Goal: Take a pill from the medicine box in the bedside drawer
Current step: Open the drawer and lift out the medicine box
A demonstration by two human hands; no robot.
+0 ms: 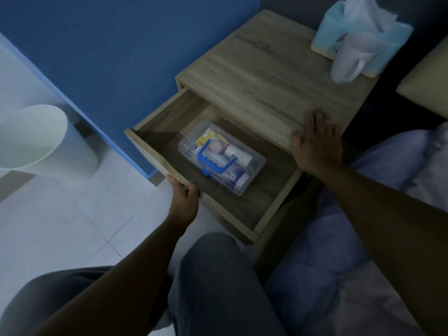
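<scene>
The clear plastic medicine box (pixel 221 157) with a blue handle lies shut in the open wooden drawer (pixel 155 156) of a pale wood bedside table (pixel 266 76). The left hand (pixel 183 197) is clamped on the drawer's near front edge; the right hand (pixel 315 139) rests flat, fingers spread, on the tabletop's near edge. At the far right stand a light-blue tissue pack (pixel 361 35) and a translucent cup (pixel 351 61). A blue wall panel (pixel 109 49) and a white bin (pixel 36 141) on the pale tiled floor (pixel 72 226) are left.

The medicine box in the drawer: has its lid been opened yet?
No: the medicine box lies in the open drawer with its clear lid flat and its blue handle folded down, neither hand touching it.
</scene>
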